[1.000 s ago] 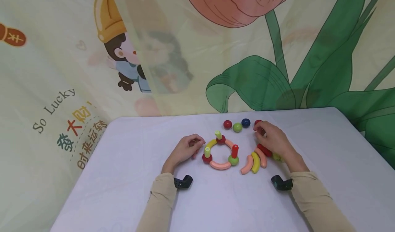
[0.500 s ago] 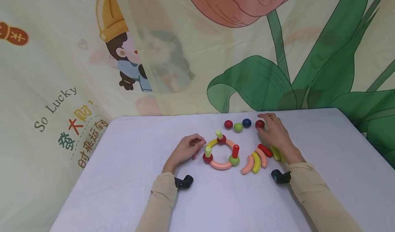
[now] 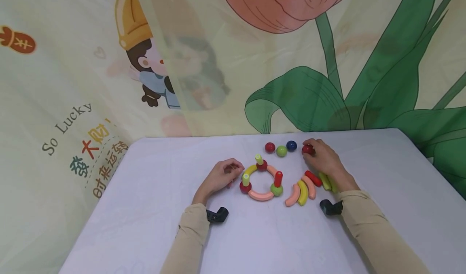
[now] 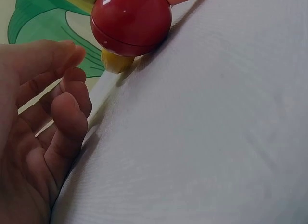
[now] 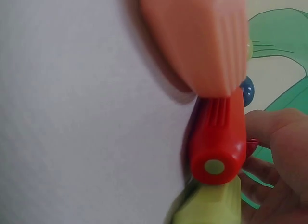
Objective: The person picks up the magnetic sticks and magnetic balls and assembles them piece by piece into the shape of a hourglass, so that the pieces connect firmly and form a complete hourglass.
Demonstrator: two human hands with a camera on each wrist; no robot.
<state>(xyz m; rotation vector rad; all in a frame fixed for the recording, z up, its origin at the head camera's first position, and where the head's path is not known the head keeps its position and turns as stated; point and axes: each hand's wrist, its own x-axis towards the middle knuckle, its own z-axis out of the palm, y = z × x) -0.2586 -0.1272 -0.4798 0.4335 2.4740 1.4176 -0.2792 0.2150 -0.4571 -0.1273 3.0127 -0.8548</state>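
Now, working left to right across the white desk [image 3: 153, 209], my left hand [image 3: 218, 178] lies at nine o'clock of the ring of curved pink and yellow plastic pieces [image 3: 260, 180], fingers loosely curled and grasping nothing that I can see; the left wrist view shows those fingers [image 4: 67, 113] relaxed just beside a glossy red ball joint [image 4: 131, 20] of that ring. It has not shifted over the last second. Three short pegs stand upright on the ring's ball joints.

At twelve to one o'clock of the ring sit three loose balls in a row: a red ball [image 3: 270, 147], a green ball [image 3: 281, 151] and a dark blue ball [image 3: 291, 145]. At four o'clock of the ring lies a fan of loose curved pieces [image 3: 303, 190], pink, yellow, pink and red.

The change is on the right. A second ago my right hand [image 3: 325, 160] hovered over the fan; half a second ago its fingers reached out flat beside the fourth small glossy red ball [image 3: 307, 149]. They have now curled round that ball, pinching it where it sits on the desk at the right end of the row. I judge the pick is secured but the ball not yet lifted.
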